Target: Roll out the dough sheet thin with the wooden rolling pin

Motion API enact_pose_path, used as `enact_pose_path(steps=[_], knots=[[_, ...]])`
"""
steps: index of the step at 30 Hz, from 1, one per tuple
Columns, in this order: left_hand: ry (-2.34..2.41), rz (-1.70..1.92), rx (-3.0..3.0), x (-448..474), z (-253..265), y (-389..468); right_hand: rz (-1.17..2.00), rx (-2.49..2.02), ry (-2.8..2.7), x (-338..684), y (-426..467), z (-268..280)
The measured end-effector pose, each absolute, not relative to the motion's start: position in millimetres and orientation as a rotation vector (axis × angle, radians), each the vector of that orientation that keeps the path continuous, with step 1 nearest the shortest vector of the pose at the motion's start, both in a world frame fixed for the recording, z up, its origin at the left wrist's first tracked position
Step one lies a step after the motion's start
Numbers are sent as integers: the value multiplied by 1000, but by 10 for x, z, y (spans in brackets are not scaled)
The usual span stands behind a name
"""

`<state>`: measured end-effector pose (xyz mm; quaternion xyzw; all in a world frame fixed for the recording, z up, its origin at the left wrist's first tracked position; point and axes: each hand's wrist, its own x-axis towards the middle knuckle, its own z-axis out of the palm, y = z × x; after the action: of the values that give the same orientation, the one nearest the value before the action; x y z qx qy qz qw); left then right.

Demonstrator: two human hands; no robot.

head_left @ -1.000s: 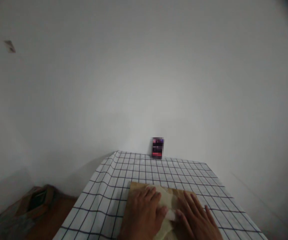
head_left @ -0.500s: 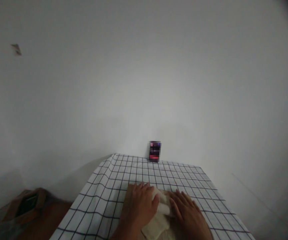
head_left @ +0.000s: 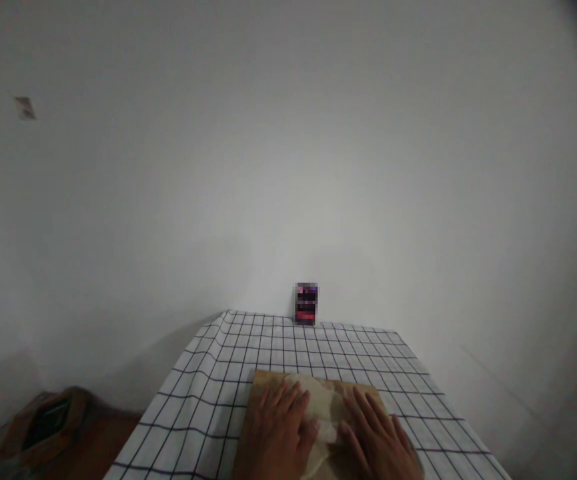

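Observation:
A pale, soft piece of dough (head_left: pixel 321 403) lies on a wooden board (head_left: pixel 263 380) at the near part of the table. My left hand (head_left: pixel 281 433) rests palm down on the left side of the dough and board, fingers stretched forward. On the right side, my right hand (head_left: pixel 379 437) lies flat too, its fingers spread over the dough's edge. Between the hands a fold or ridge shows in the dough. Both palms hide parts of the dough and board, and the near end is cut off by the frame.
A white cloth with dark grid lines (head_left: pixel 198 400) covers the table. At its far edge a small blurred dark and red object (head_left: pixel 306 304) stands against the white wall (head_left: pixel 288 167). Down on the floor at left is an open cardboard box (head_left: pixel 43 427).
Both hands have drawn slightly back toward me, uncovering more of the dough and the board's far edge. The view has shifted a little.

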<state>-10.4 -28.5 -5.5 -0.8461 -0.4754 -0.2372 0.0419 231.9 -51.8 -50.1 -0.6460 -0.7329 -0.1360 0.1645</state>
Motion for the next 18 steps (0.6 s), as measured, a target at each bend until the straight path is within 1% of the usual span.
enact_pose_path(steps=[4,8,11,14,18], knots=[[-1691,-662,-2555,88,130,88,-380,-1855,-2346,2320,-117,-223],[-1819,-556,-2596,154,275,433,-360,-1909,-2382,2294,191,-55],[-1848,-546,-2579,151,314,453,-300,-1932,-2363,2288,243,-9],[-1772,-596,-2549,105,204,226,-311,-1873,-2357,2333,91,-108],[-1516,-727,-2446,20,-261,-230,-381,-1699,-2276,2447,-305,-537]])
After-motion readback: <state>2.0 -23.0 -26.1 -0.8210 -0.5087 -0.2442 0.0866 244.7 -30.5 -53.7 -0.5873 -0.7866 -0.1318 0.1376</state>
